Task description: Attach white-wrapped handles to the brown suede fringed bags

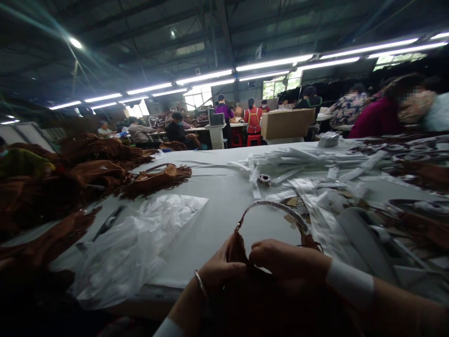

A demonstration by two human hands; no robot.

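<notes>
A: ok so what's in the background?
B: big cardboard box [287, 124], person in red [253, 118] on a red stool [254, 140] just left of it
A: and up top?
B: rows of lit tube lights [274, 62], bright windows [198, 97] below

Worktop [217, 185]: pale, smooth. Left: heap of brown bags [98, 175]; one fringed bag [159, 177] at its right side, fringe to the right. Near edge, left: crumpled translucent plastic [140, 238]. Right: white strips [291, 161], loose, overlapping; small roll [264, 179] beside them. Card scraps [293, 202] among nearer strips. Pale bundle [329, 139] near far edge.
</notes>
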